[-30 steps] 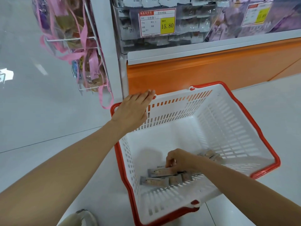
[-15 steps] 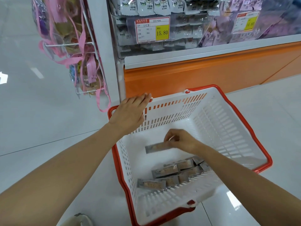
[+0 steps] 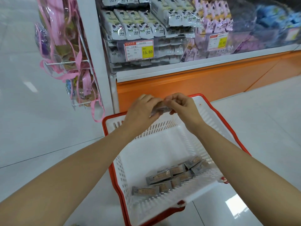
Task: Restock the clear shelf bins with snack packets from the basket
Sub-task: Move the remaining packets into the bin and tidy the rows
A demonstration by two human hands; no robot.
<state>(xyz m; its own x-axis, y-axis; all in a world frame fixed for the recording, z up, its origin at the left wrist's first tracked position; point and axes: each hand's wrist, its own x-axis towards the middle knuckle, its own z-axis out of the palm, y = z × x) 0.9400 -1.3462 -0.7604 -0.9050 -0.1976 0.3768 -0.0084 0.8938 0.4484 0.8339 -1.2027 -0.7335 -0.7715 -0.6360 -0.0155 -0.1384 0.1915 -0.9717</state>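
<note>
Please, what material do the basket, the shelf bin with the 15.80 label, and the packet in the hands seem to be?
Basket: likely rigid moulded plastic, matte white with slotted walls and a red rim.
Shelf bin: clear glossy plastic, perhaps acrylic; packets show through it.
Packet: probably thin plastic film, greyish, partly see-through; both hands hide much of it.

Basket sits right below your hands; loose packets in it nearer you; shelf bins beyond your fingers.

Both arms extended forward, left hand and right hand fingertip to fingertip, fingers curled in pinch.
</note>
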